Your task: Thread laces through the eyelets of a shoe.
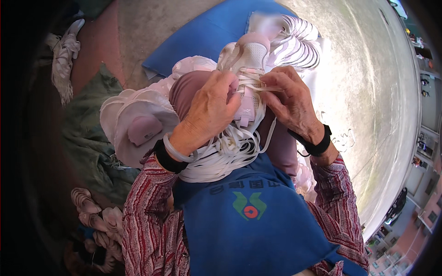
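A white and pale pink shoe upper (254,53) lies across my lap, its toe pointing away from me and its tongue (246,112) toward me. White shoelace (251,83) crosses its front in several rows. At the left edge of the lacing, my left hand (212,103) is closed, seemingly pinching a lace end; its fingertips are partly hidden. My right hand (292,99) pinches a stretch of lace on the right side between thumb and fingers. A thick bundle of loose white laces (221,158) rests on my lap over the blue apron (248,239).
Stacked white shoe uppers (294,46) lie beyond on a blue sheet (198,41). More pale uppers (133,119) stand at my left, beside dark green cloth (92,133). Further uppers (99,216) lie low at left. Concrete floor (368,92) stretches to the right.
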